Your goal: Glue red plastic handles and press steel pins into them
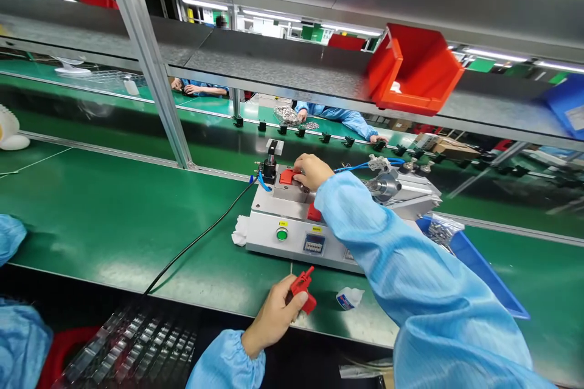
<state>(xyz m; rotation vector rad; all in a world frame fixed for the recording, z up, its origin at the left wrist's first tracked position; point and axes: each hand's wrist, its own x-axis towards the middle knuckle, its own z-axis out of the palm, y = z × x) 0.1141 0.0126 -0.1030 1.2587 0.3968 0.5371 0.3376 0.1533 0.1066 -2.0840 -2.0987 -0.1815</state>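
Observation:
My left hand [276, 313], low in front of the machine, grips a red plastic part [305, 293] with a thin prong pointing up. Up at the grey-white bench machine [269, 249], my right hand [314, 171] is closed at another red plastic part [287, 177] seated in the metal block on top; its fingertips are partly hidden. Below my right wrist, a second red piece [314, 213] shows on the machine, partly covered by the sleeve. A green button [281, 234] and a small counter [314, 244] are on the front panel.
A small white bottle [350, 298] lies near the bench edge. Right of the machine is a blue tray [495, 282] with a bag of metal pieces [442, 231]. Clear plastic trays [137, 340] sit lower left. An orange-red bin [417, 73] stands on the shelf. Co-workers' sleeves [349, 118] appear beyond.

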